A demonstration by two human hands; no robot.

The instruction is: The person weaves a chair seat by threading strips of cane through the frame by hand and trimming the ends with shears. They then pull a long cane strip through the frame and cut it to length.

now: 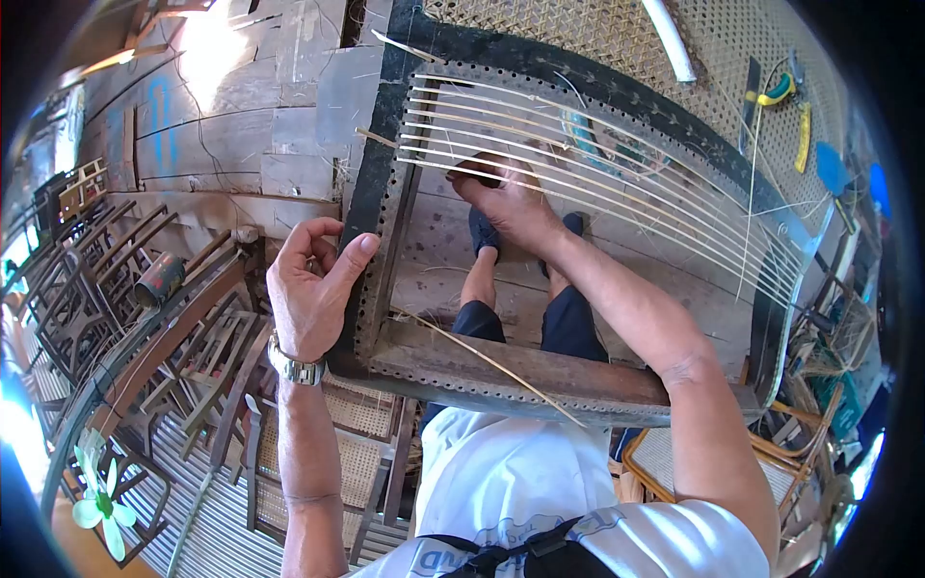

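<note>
A dark wooden frame (385, 339) with rows of small holes along its edges lies across my lap. Several pale cane strands (617, 164) run side by side over its opening from the left rail toward the right. My right hand (511, 204) is inside the opening near the lowest strand, its thumb and fingers brought together; what they hold, if anything, is hidden. Beside the outer left edge of the frame is my left hand (313, 279), with fingers bent and thumb apart, and nothing visible in it. A loose cane strip (491, 361) lies across the near rail. Short cane ends (378, 138) stick out at the left rail.
Woven cane panel (607, 39) lies beyond the frame. Yellow-handled pliers (777, 91) and a yellow tool (803, 140) rest on it at right. Wooden chair frames (222, 356) crowd the left, near a tin can (160, 277) and a green fan (100, 511). Planks form the floor.
</note>
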